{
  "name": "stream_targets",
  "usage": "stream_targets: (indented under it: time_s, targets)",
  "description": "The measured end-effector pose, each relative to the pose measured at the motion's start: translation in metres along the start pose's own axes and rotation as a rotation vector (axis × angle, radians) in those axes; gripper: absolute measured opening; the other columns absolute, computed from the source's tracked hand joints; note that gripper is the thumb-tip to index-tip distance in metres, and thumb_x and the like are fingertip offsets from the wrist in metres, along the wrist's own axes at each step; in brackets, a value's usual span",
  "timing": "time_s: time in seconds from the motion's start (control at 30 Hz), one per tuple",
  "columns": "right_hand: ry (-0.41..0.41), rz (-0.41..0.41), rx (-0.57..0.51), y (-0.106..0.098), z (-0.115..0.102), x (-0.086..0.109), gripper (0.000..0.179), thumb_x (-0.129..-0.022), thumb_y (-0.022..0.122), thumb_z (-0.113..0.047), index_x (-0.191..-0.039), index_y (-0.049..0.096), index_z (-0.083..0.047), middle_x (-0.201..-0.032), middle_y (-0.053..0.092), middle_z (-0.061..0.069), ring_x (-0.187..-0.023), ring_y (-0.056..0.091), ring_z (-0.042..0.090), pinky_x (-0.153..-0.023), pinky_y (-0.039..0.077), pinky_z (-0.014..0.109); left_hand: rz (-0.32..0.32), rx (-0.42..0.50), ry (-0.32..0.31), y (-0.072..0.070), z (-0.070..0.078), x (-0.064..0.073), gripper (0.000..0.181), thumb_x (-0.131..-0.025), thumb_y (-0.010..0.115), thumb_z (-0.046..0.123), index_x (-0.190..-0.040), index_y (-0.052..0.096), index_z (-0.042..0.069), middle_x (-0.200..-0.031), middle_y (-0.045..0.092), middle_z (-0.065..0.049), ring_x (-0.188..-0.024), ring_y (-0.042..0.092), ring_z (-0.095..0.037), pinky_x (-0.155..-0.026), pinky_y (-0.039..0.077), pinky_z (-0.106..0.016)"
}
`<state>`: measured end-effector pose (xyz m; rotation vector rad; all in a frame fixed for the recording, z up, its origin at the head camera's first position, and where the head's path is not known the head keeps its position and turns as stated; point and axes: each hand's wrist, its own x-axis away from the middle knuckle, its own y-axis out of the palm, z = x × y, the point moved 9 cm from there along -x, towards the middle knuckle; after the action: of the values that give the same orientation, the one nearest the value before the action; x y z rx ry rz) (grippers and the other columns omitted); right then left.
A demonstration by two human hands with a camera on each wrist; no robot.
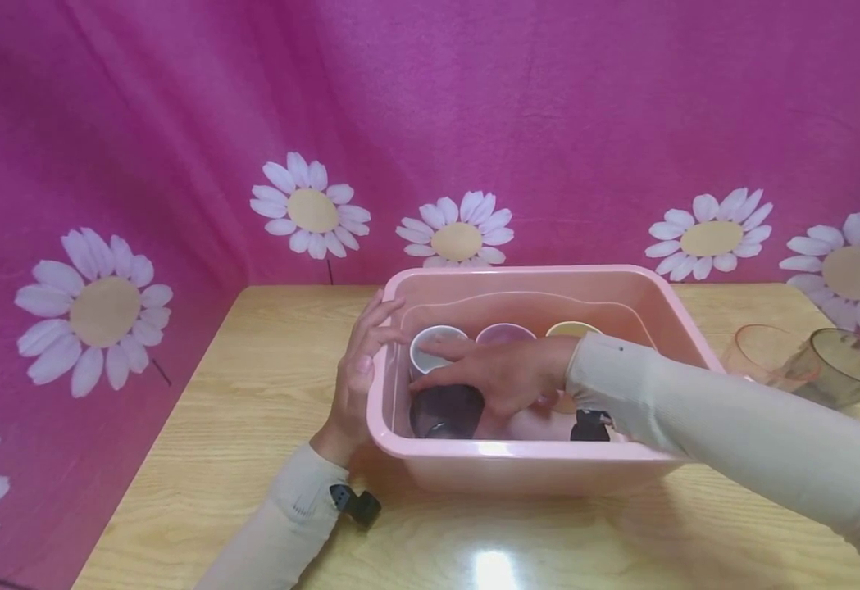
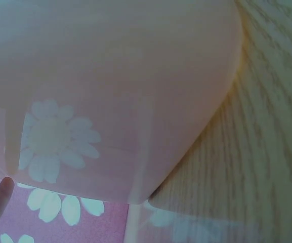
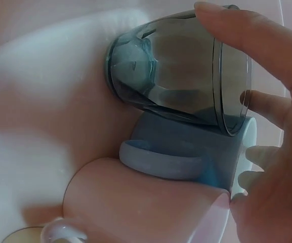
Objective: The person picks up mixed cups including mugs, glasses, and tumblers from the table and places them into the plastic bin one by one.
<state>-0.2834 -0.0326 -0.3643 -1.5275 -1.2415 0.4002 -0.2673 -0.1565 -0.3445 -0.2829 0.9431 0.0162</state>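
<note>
A pink plastic tub [image 1: 533, 471] stands on the table, and its outer wall [image 2: 186, 66] fills much of the left wrist view. My left hand [image 1: 354, 385] grips its left rim, fingers over the edge and thumb outside. Inside the tub, my right hand [image 1: 507, 373] holds a smoky grey see-through tumbler [image 3: 181, 71] near its rim, between thumb and fingers. The tumbler [image 1: 444, 414] is at the tub's near left corner. Beside it are a grey-blue mug [image 3: 186, 139] with a handle and a pink mug [image 3: 140, 200]; a yellow cup [image 1: 573, 329] is farther right.
To the right of the tub stand an orange see-through tumbler [image 1: 769, 348] and another smoky grey tumbler [image 1: 853, 365], partly behind my right sleeve. The wooden table [image 1: 238, 410] meets a magenta cloth [image 1: 548, 123] with daisies along its back and left edges.
</note>
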Motion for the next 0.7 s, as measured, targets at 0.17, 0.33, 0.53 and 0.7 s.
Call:
stream_targets:
  time_s: [0.17, 0.33, 0.53, 0.7]
  targets:
    - [-0.081, 0.035, 0.079, -0.004, -0.006, 0.0, 0.087, -0.072, 0.082, -0.028, -0.146, 0.038, -0.038, -0.162, 0.008, 0.002, -0.147, 0.007, 0.022, -0.092, 0.048, 0.033, 0.002, 0.004, -0.006, -0.001, 0.0, 0.0, 0.052, -0.095, 0.025, 0.039, -0.103, 0.056, -0.002, -0.142, 0.044, -0.017, -0.144, 0.02, -0.034, -0.114, 0.019, -0.054]
    - [-0.136, 0.058, 0.137, -0.006, -0.012, 0.001, 0.084, -0.073, 0.081, -0.027, -0.146, 0.04, -0.032, -0.161, 0.013, 0.009, -0.147, 0.006, 0.029, -0.109, 0.035, 0.041, 0.007, 0.006, 0.006, -0.001, 0.0, 0.0, 0.053, -0.095, 0.024, 0.04, -0.102, 0.056, -0.003, -0.142, 0.044, -0.018, -0.144, 0.02, -0.035, -0.115, 0.019, -0.054]
    - [-0.16, 0.076, 0.164, -0.008, -0.014, 0.002, 0.084, -0.073, 0.082, -0.031, -0.146, 0.039, -0.03, -0.16, 0.016, 0.012, -0.147, 0.01, 0.029, -0.109, 0.035, 0.039, 0.008, 0.007, 0.016, 0.0, 0.0, 0.0, 0.056, -0.096, 0.023, 0.041, -0.102, 0.057, -0.003, -0.141, 0.045, -0.018, -0.143, 0.021, -0.035, -0.115, 0.018, -0.053]
    - [-0.148, 0.071, 0.136, -0.008, -0.012, 0.002, 0.09, -0.073, 0.082, -0.035, -0.149, 0.034, -0.031, -0.16, 0.014, 0.009, -0.147, 0.009, 0.027, -0.11, 0.034, 0.04, 0.006, 0.011, 0.011, 0.0, -0.001, 0.001, 0.057, -0.097, 0.023, 0.043, -0.102, 0.057, -0.003, -0.141, 0.045, -0.017, -0.144, 0.021, -0.034, -0.115, 0.019, -0.053]
